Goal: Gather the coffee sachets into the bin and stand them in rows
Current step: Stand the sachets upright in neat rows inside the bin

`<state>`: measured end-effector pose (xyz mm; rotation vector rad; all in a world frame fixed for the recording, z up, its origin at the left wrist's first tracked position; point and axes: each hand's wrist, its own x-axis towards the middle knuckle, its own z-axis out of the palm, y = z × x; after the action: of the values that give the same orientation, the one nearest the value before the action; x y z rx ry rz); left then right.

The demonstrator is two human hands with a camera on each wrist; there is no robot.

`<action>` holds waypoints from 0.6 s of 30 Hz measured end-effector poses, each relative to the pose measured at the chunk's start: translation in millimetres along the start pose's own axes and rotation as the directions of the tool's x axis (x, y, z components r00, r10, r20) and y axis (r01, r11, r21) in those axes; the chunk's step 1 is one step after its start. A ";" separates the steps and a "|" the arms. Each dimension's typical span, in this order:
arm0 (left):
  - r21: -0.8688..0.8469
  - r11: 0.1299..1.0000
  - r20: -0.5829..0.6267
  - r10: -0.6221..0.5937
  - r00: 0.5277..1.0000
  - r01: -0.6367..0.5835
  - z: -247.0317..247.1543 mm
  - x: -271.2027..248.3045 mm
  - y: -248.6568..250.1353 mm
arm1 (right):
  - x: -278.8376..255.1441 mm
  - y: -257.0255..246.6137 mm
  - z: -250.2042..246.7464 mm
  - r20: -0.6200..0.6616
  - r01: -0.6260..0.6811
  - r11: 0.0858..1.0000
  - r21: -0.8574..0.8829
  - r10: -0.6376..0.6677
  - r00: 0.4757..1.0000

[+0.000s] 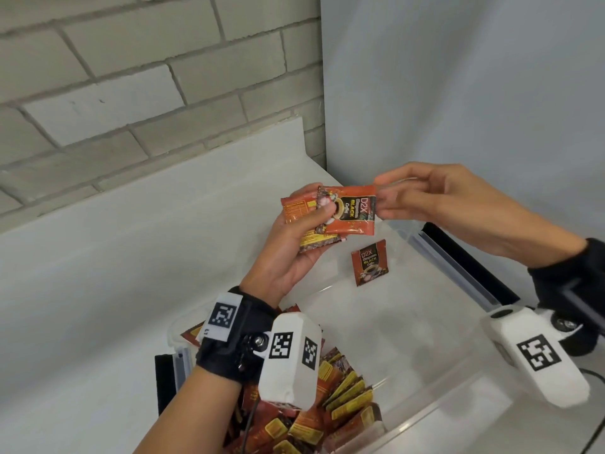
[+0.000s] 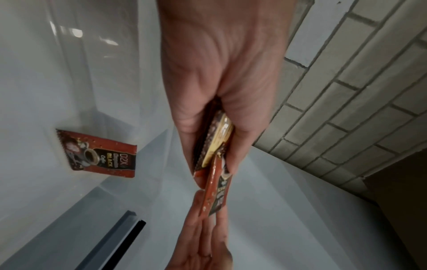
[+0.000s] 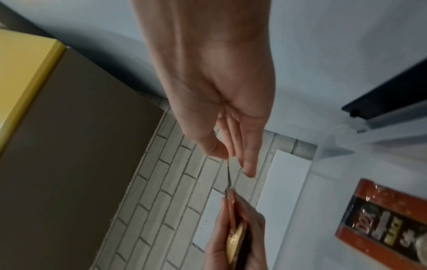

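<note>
My left hand (image 1: 304, 231) grips a small stack of red-and-black coffee sachets (image 1: 330, 221) above the clear plastic bin (image 1: 435, 411). My right hand (image 1: 386, 194) pinches the right edge of the top sachet (image 1: 355, 211) between thumb and fingers. The left wrist view shows the stack (image 2: 215, 146) edge-on in the left hand (image 2: 215, 113), and the right wrist view shows the right hand (image 3: 231, 155) pinching the thin sachet edge (image 3: 228, 175). One sachet (image 1: 370, 262) leans upright against the bin's far wall. Several sachets (image 1: 330, 411) lie piled in the bin's near left corner.
The bin sits on a white counter (image 1: 131, 257) in a corner, with a brick wall (image 1: 131, 77) behind and a pale panel (image 1: 458, 77) to the right. Black clip handles (image 1: 465, 257) sit on the bin's rim. Most of the bin floor (image 1: 393, 329) is bare.
</note>
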<state>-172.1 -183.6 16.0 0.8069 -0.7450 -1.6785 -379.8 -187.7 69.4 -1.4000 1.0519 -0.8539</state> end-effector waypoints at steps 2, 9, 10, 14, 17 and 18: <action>-0.022 0.999 -0.001 0.032 0.999 -0.032 -1.3 1.3 -0.2 | -0.6 -1.5 4.9 0.026 -0.078 0.996 0.052 0.077 0.997; -0.041 0.996 0.027 0.084 0.996 -0.083 -3.0 3.2 -1.1 | 3.5 -2.5 17.6 0.040 -0.160 0.986 0.037 0.159 0.987; -0.042 0.995 0.025 0.091 0.996 -0.089 -3.7 3.5 -0.8 | 4.8 -2.4 17.6 0.029 -0.161 0.986 0.036 0.159 0.987; -0.029 0.994 0.011 0.103 0.995 -0.103 -6.7 5.1 -0.1 | 9.2 -1.8 16.4 0.024 -0.166 0.986 0.018 0.166 0.986; -0.025 0.994 -0.002 0.106 0.994 -0.106 -6.8 5.5 0.0 | 13.1 -3.0 14.6 0.036 -0.172 0.985 -0.024 0.173 0.984; -0.023 0.994 -0.005 0.105 0.994 -0.105 -6.8 5.9 -0.4 | 14.7 -5.3 13.2 0.042 -0.171 0.984 -0.052 0.173 0.984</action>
<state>-168.0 -189.7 11.0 0.7419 -0.7514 -1.5887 -361.9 -197.1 72.2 -1.3410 1.1464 -0.6713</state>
